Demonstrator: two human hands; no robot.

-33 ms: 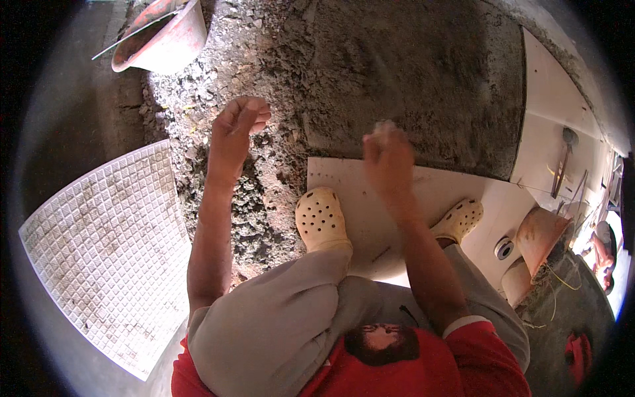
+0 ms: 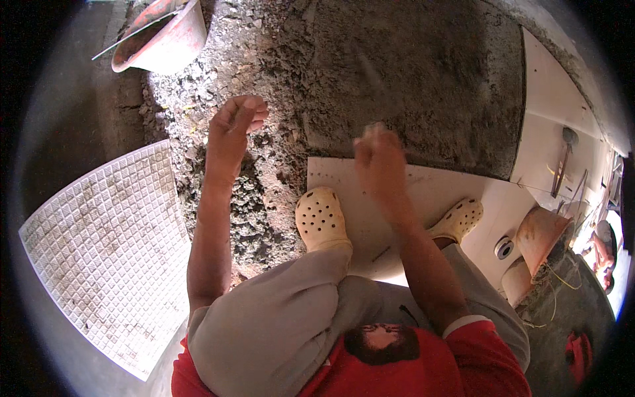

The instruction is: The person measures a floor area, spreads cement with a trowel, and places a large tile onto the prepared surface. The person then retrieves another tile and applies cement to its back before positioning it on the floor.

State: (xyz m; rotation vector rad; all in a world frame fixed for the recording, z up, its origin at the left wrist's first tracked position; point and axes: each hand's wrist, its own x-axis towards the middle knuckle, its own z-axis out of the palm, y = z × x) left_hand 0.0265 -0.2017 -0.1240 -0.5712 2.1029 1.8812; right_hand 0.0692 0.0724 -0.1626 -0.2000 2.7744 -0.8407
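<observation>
Pale perforated clogs (image 2: pixel 322 215) stand on a smooth white panel (image 2: pixel 456 192) at lower centre. Over its upper edge, the blurred right hand (image 2: pixel 380 149) is bunched; whether it holds anything, I cannot tell. The dark, grainy bed (image 2: pixel 430 79) lies just above it in the frame, running to the top edge, nearer this hand than the left hand (image 2: pixel 231 126), whose curled fingers meet the thumb over crumbly rubble (image 2: pixel 281 172). A grid-ribbed white sheet (image 2: pixel 109 255) bows at left; a flared reddish tub (image 2: pixel 175 46) sits upper left.
</observation>
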